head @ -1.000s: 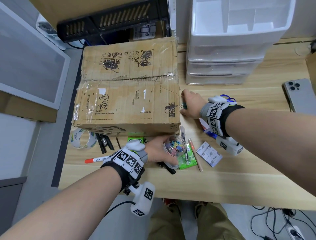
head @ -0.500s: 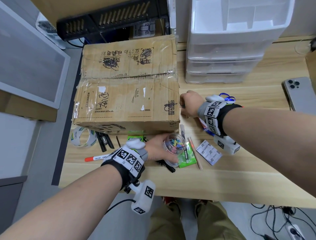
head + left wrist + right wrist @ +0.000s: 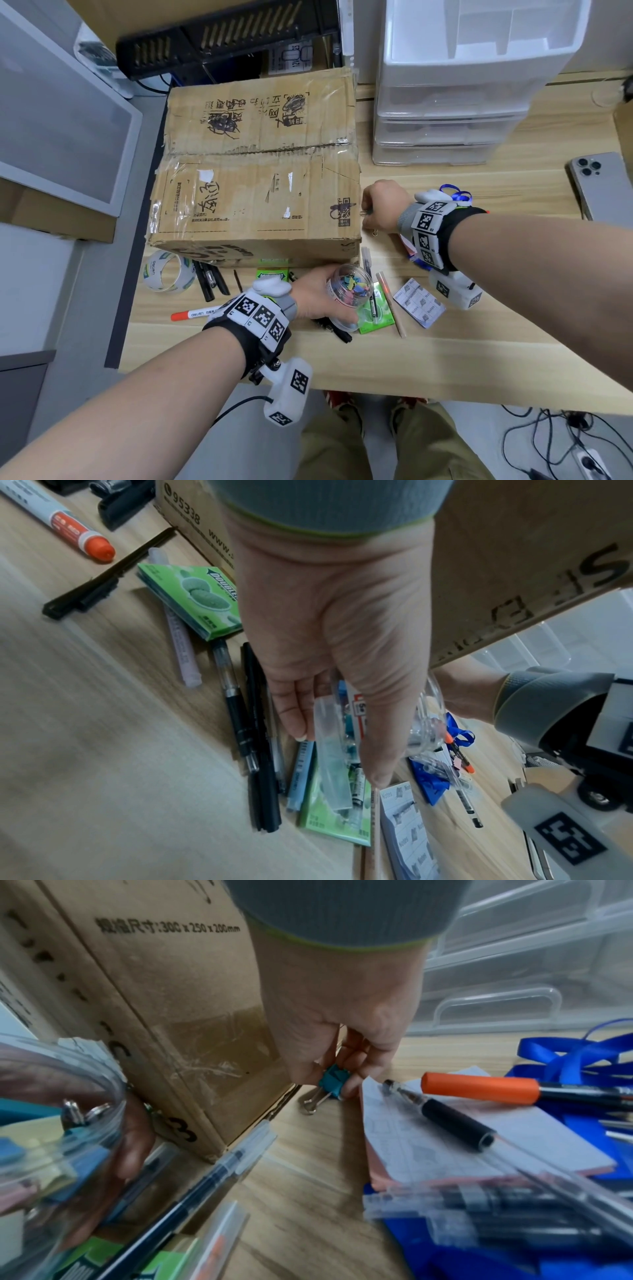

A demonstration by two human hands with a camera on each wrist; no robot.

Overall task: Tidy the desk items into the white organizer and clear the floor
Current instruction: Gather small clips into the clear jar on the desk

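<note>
Step in hand: gathering loose binder clips. Right hand (image 3: pixel 382 205), beside the cardboard box (image 3: pixel 260 192) near the surface's middle, fingers (image 3: pixel 352 1085) pinched on a teal binder clip (image 3: pixel 331 1081). Left hand (image 3: pixel 317 294), toward the front edge, fingers curled round a clear jar (image 3: pixel 349 291) of coloured clips. White organizer (image 3: pixel 455 113) stands at the back edge. Next move, judged: carry clip over jar mouth, release.

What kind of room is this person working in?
Probably an office or home workspace: a wooden desk strewn with pens, a white drawer organizer at the back, and power cables on the floor underneath.
</note>
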